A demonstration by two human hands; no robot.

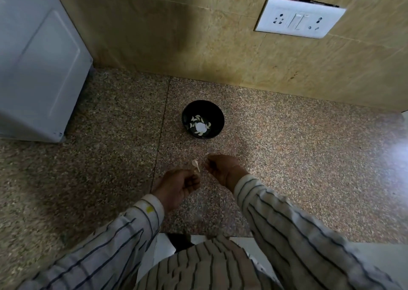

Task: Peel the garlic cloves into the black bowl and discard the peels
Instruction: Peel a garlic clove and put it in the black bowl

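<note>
Head view | left hand pinches garlic clove; right hand curled, contents unclear | black bowl beyond

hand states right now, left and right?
Left hand: fingers curled, pinching a garlic peel.
Right hand: fingers curled; whether it holds anything cannot be told.

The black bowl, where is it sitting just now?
In the head view the black bowl sits mid-counter, just beyond both hands and short of the tan wall, with peeled cloves inside.
</note>
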